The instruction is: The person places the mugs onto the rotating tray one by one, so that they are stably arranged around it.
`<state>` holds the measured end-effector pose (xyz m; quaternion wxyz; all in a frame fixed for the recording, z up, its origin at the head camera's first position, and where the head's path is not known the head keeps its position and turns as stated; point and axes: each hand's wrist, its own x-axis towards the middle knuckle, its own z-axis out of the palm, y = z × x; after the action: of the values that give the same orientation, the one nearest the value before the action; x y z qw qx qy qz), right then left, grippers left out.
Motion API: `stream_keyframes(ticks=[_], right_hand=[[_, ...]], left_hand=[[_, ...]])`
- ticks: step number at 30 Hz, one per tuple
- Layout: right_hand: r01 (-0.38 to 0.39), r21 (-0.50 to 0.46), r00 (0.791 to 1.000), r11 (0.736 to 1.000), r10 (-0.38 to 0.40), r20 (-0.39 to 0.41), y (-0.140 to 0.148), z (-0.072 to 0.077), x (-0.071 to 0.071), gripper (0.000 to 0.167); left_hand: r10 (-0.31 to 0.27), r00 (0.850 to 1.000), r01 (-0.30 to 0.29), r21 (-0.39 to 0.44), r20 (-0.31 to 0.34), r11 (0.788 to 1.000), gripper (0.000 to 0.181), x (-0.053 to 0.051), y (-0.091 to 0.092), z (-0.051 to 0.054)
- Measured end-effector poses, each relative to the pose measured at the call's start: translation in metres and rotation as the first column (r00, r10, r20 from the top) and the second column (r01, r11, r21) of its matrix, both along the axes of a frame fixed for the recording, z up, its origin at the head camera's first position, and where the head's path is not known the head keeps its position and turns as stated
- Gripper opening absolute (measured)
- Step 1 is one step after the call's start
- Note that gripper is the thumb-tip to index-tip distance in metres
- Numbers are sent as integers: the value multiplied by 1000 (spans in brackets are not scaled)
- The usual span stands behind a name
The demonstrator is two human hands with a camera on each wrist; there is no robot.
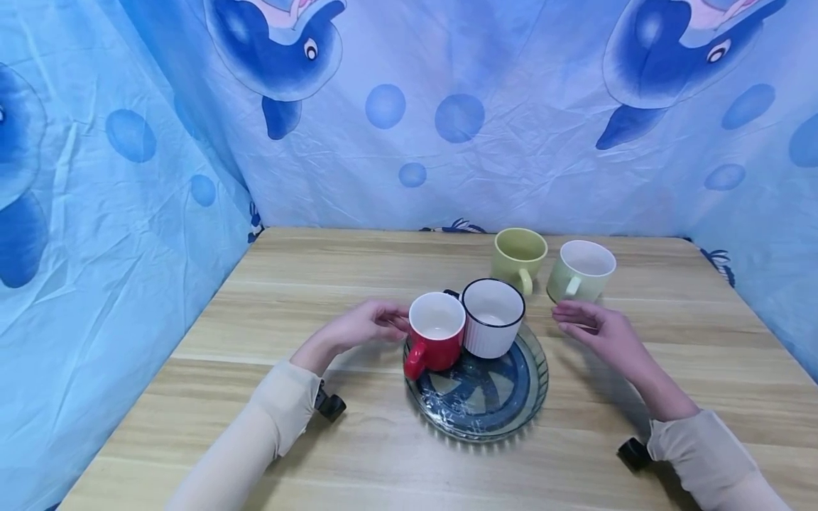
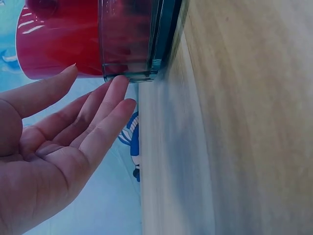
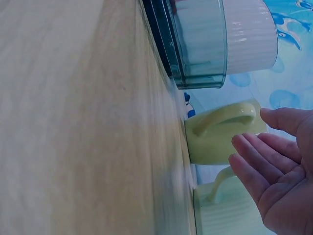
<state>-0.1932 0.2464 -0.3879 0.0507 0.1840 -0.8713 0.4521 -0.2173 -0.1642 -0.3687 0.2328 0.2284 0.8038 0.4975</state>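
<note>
A red mug (image 1: 439,341) with a white inside stands in a round glass dish (image 1: 540,387), its handle facing the front left. Beside it in the dish is a white ribbed mug (image 1: 491,330) with a black rim. My left hand (image 1: 373,325) is at the red mug's left side, fingers extended; whether they touch it I cannot tell. In the left wrist view the palm (image 2: 58,156) holds nothing. My right hand (image 1: 594,328), fingers loosely extended and holding nothing, is just in front of a pale green mug (image 1: 578,273). A yellow-green mug (image 1: 514,259) stands left of that one.
The wooden table (image 1: 307,277) runs back to a blue curtain (image 1: 396,184) printed with dolphins. More of this curtain hangs along the left and right sides. A small black camera (image 1: 331,406) sits at the left wrist, another black camera (image 1: 634,454) at the right.
</note>
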Motion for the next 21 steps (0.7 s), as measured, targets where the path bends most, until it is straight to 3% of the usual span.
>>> stream_keyframes(ticks=[6, 14, 21], right_hand=[[-30, -16, 1000, 999, 30, -10, -3, -1, -2, 40], [-50, 19, 997, 999, 51, -64, -13, 1, -7, 46], [-106, -24, 994, 994, 106, -4, -22, 5, -11, 54]], left_hand=[[-6, 1000, 5, -24, -6, 1000, 48, 8, -3, 2], [-53, 999, 53, -12, -4, 999, 45, 9, -4, 1], [-31, 999, 30, 19, 37, 999, 40, 12, -8, -1]])
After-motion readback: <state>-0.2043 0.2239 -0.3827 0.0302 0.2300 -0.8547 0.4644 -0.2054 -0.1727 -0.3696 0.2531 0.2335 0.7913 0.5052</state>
